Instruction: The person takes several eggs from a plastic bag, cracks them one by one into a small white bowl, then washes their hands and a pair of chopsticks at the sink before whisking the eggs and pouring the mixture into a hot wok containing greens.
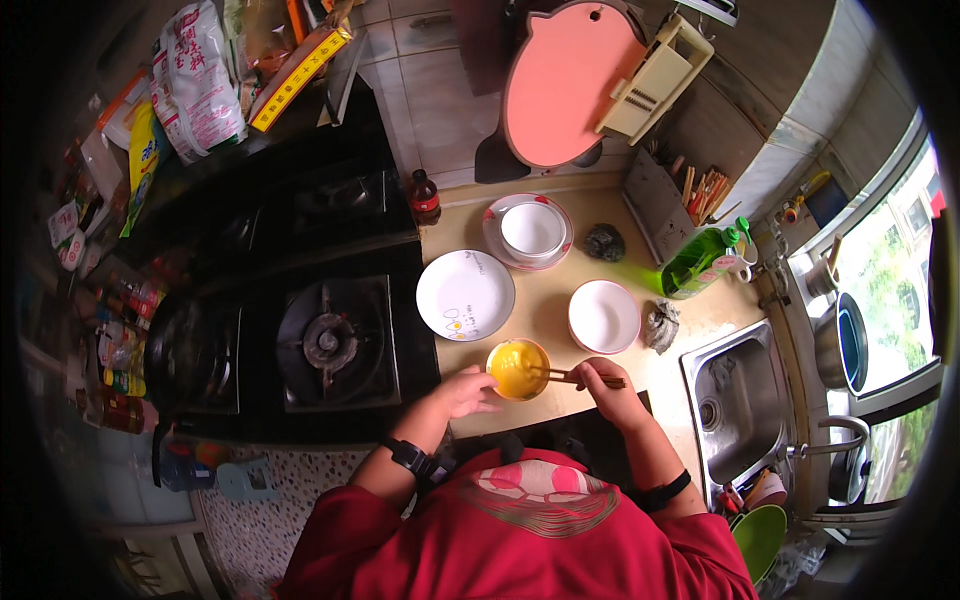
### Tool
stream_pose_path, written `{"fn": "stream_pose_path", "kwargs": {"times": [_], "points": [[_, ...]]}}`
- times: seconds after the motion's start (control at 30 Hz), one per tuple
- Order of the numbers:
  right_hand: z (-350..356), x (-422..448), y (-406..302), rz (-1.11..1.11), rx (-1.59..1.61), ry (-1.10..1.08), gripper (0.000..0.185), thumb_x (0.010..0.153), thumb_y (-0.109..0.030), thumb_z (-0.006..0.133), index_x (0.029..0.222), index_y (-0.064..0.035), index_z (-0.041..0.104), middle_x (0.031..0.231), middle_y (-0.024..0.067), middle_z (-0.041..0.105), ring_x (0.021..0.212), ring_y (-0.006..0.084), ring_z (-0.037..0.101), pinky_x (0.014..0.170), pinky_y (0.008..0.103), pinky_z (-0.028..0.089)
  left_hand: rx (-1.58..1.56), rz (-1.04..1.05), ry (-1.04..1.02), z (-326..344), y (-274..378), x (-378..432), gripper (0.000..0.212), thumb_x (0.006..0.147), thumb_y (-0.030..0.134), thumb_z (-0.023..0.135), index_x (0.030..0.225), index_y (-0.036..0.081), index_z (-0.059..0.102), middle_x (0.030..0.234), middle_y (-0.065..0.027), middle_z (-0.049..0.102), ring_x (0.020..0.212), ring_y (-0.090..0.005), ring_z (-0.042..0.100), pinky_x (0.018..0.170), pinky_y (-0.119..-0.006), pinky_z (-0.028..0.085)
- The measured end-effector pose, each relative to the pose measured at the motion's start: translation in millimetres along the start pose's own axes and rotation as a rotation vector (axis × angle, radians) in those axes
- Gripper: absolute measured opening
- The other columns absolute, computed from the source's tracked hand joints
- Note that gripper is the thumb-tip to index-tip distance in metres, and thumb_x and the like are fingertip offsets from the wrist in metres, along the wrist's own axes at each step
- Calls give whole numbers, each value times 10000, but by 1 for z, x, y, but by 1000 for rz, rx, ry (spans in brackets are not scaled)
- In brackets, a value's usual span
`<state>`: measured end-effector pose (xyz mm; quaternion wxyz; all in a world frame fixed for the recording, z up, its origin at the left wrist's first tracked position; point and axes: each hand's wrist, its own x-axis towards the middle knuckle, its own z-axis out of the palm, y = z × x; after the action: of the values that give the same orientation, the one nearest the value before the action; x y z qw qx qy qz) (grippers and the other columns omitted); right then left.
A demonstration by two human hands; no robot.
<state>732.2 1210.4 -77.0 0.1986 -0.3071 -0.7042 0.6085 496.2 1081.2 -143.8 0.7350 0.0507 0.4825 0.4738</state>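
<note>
A small bowl of beaten egg (517,366) stands at the front edge of the counter. My left hand (471,391) steadies it from the left, fingers against its side and thumb near the rim. In my right hand (606,384) is a pair of wooden chopsticks (559,375), whose tips dip into the yellow liquid. Just behind the bowl lies a white plate with an egg print (465,294). An empty white bowl with a pink rim (604,316) sits to the back right. Farther back, white bowls (532,229) are stacked on a red-patterned plate (491,225).
To the left is a black gas stove (328,341) with a wok (191,352). On the right are a steel sink (742,405), a green dish-soap bottle (697,262) and scrubbing pads (662,327). A dark sauce bottle (424,199) stands by the wall, where a pink cutting board (570,82) hangs.
</note>
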Motion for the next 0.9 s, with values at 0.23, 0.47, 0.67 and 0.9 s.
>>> {"fn": "stream_pose_path", "kwargs": {"times": [0.23, 0.47, 0.67, 0.9], "points": [[-8, -6, -25, 28, -153, -22, 235, 938, -145, 468, 866, 17, 623, 774, 56, 621, 696, 111, 539, 672, 255, 459, -8, 15, 200, 21, -4, 7, 419, 783, -15, 476, 1190, 35, 385, 1117, -166, 536, 1012, -316, 581, 873, -452, 492], [-36, -8, -86, -37, -57, -62, 193, 909, -141, 531, 862, 24, 621, 768, 76, 659, 748, 134, 620, 689, 259, 496, -35, 156, -23, 60, 15, -47, 409, 798, 8, 462, 1201, 1, 393, 1109, -164, 550, 996, -295, 592, 857, -425, 506], [-49, -1, -121, -136, -7, -132, 215, 898, -128, 538, 773, 6, 650, 694, 61, 631, 632, 109, 560, 590, 248, 450, -112, 360, -52, 81, 4, -103, 593, 770, 35, 442, 1344, 27, 296, 1254, -184, 480, 1104, -308, 545, 890, -426, 501], [-34, 2, -167, -268, 37, -368, 198, 897, -119, 545, 787, 10, 647, 736, 63, 639, 666, 104, 569, 604, 238, 447, -263, 550, 15, 103, -17, -164, 499, 839, 45, 440, 1325, 20, 330, 1171, -166, 550, 1021, -261, 599, 832, -367, 539]]}}
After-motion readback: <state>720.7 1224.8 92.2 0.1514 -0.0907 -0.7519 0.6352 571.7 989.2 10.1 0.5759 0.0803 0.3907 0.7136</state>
